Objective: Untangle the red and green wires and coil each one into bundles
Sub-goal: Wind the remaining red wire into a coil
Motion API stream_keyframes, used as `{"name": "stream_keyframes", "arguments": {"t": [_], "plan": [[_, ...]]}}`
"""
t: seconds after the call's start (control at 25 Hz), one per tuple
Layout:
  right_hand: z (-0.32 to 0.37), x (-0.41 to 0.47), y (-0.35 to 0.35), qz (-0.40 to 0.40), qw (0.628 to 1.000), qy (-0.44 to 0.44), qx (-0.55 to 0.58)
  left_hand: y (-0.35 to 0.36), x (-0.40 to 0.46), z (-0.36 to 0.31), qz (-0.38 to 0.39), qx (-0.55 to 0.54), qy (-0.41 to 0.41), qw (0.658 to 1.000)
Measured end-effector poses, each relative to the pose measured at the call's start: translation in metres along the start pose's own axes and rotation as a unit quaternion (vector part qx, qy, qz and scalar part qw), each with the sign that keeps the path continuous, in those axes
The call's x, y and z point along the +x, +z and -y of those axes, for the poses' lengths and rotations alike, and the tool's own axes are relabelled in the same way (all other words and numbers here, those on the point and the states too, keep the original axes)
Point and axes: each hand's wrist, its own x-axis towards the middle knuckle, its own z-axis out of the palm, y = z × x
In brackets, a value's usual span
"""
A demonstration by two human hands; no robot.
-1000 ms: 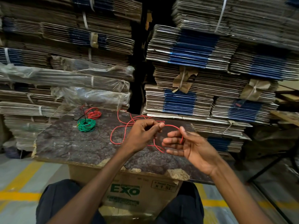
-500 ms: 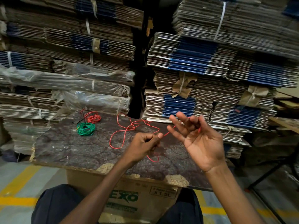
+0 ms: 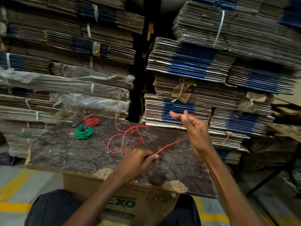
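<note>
A loose red wire point(image 3: 123, 136) lies in tangled loops on the dark board point(image 3: 68, 150). My left hand point(image 3: 138, 162) pinches this wire near the board's front. From there the wire runs taut up and right to my right hand point(image 3: 193, 128), which is raised with the wire looped over its curled fingers. A coiled green bundle point(image 3: 83, 132) and a coiled red bundle point(image 3: 91, 121) sit at the board's far left.
The board rests on a cardboard box point(image 3: 123, 204) between my knees. Tall stacks of flattened cartons point(image 3: 203, 66) stand close behind it, some wrapped in plastic point(image 3: 91, 103). A black wire end point(image 3: 76, 123) lies beside the bundles.
My right hand has risen and moved right, drawing the red wire taut. My left hand has dropped toward the board's front edge, still pinching the wire.
</note>
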Motion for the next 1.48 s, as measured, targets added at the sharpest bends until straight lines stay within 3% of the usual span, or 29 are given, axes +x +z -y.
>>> {"name": "stream_keyframes", "arguments": {"t": [0.12,0.24,0.36,0.48,0.64,0.76,0.88,0.96,1.16,1.24,1.4,1.48], "plan": [[-0.022,-0.002,-0.004,0.071,0.973,0.017,-0.219,-0.014,0.0,-0.007,-0.057,0.102,0.023,0.993],[-0.031,-0.009,-0.008,0.138,0.901,0.056,-0.408,-0.032,0.003,-0.013,-0.109,0.155,0.054,0.98],[-0.024,-0.02,-0.014,0.204,0.854,0.098,-0.469,-0.051,0.008,-0.017,-0.138,0.134,0.072,0.979],[-0.017,-0.033,-0.018,0.271,0.852,0.122,-0.432,-0.063,0.016,-0.023,-0.161,0.098,0.081,0.979],[-0.004,-0.044,-0.014,0.36,0.889,0.164,-0.229,-0.066,0.028,-0.033,-0.151,0.003,0.076,0.986],[0.006,-0.05,-0.012,0.417,0.888,0.178,-0.074,-0.06,0.041,-0.035,-0.143,-0.068,0.057,0.986],[0.013,-0.057,-0.015,0.386,0.899,0.17,0.117,-0.051,0.053,-0.03,-0.142,-0.141,0.03,0.979],[0.017,-0.058,-0.018,0.348,0.888,0.164,0.254,-0.042,0.057,-0.024,-0.14,-0.202,0.013,0.969],[0.022,-0.049,-0.01,0.276,0.814,0.1,0.501,-0.016,0.052,-0.014,-0.085,-0.277,-0.001,0.957],[0.028,-0.04,-0.005,0.203,0.822,0.088,0.525,-0.006,0.045,-0.007,-0.074,-0.261,-0.027,0.962],[0.027,-0.017,0.007,0.003,0.885,0.092,0.457,0.002,0.029,0.001,-0.055,-0.164,-0.053,0.984],[0.017,-0.007,0.018,-0.023,0.901,0.071,0.427,0.0,0.022,-0.007,-0.035,-0.092,-0.039,0.994]]}}
